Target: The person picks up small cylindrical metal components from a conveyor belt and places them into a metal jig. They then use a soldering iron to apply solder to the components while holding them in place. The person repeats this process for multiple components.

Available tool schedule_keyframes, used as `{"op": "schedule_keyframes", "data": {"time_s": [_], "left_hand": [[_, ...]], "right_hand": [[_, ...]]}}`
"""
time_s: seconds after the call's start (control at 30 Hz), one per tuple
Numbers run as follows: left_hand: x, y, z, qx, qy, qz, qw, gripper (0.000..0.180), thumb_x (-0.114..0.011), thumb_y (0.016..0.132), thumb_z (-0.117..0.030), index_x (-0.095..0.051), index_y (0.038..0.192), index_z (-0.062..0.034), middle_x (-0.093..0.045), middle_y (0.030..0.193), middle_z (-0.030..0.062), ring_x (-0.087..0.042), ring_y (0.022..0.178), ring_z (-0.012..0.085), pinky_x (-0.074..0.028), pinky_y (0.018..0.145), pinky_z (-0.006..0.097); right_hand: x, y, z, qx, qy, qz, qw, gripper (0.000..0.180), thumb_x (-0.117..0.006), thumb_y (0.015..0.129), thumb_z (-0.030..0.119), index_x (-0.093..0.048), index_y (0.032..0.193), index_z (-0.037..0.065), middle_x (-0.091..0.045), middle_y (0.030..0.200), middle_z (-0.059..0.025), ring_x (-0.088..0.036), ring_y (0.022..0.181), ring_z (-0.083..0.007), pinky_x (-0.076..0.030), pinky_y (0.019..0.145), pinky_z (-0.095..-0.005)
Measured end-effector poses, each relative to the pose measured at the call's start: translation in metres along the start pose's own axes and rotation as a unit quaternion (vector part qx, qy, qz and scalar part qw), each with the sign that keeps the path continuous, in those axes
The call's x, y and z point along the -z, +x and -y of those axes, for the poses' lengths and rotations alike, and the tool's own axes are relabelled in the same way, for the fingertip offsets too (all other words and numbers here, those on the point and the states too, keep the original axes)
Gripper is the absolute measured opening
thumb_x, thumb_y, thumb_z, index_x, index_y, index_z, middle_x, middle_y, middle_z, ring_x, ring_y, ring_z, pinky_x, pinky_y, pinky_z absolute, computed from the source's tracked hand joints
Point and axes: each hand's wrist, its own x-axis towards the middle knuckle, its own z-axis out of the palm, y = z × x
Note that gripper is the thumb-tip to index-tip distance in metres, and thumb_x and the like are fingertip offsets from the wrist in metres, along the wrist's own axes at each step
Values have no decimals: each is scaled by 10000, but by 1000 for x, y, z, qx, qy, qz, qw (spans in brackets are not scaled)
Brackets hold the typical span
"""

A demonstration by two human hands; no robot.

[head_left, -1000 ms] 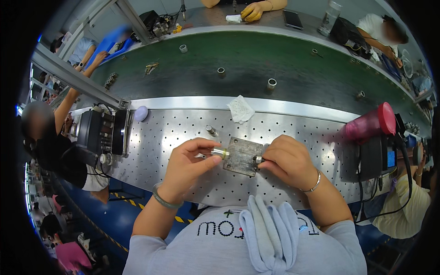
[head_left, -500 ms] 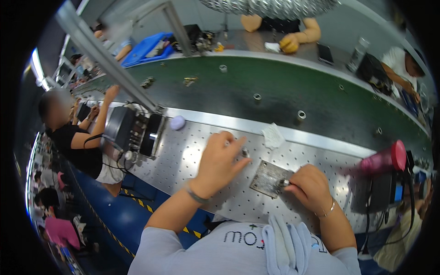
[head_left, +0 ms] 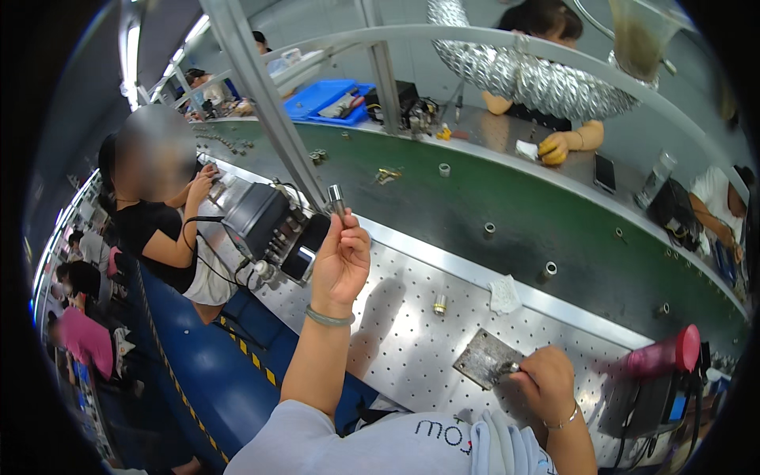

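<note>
Left hand (head_left: 342, 261) raised at centre-left of frame, fingertips pinched on small metal cylinder (head_left: 336, 198), held upright, apparently for close look. Right hand (head_left: 546, 384) low at lower right, closed on thin tool (head_left: 513, 367), tip touching grey metal plate (head_left: 487, 358) lying flat on perforated bench (head_left: 412, 332). Small brass part (head_left: 440, 304) and crumpled white wipe (head_left: 503, 294) between hands. Pink bottle (head_left: 663, 354) at far right.

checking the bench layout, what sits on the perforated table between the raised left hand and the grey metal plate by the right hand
In the head view, a small brass-coloured cylinder stands on the perforated table between the left hand and the grey metal plate by the right hand.
</note>
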Motion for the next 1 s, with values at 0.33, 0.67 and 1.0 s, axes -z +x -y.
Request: {"op": "schedule_keyframes", "data": {"time_s": [0.33,0.67,1.0], "left_hand": [[-10,-12,-12,-68,-19,76,995,157,-618,886,-166,-637,987,-48,-609,961,38,-545,890,153,-523,769,247],[-11,-21,-48,-166,-31,63,984,200,-662,852,-187,-658,952,-15,-647,846,43,-528,777,144,-501,741,258],[-6,-17,-57,-194,-29,33,980,188,-637,873,-174,-636,966,-11,-665,936,58,-553,797,148,-513,741,262]], "right_hand": [[-5,-6,-1,0,-9,-19,1000,222,-751,682,156,-570,730,36,-571,676,-90,-539,613,-281,-428,555,-357],[-4,0,2,7,-3,-25,1000,223,-743,693,138,-556,736,24,-568,668,-99,-535,598,-283,-426,552,-360],[-4,-3,2,7,2,-21,1000,213,-746,687,134,-569,748,31,-571,675,-97,-544,613,-286,-429,558,-367]]}}
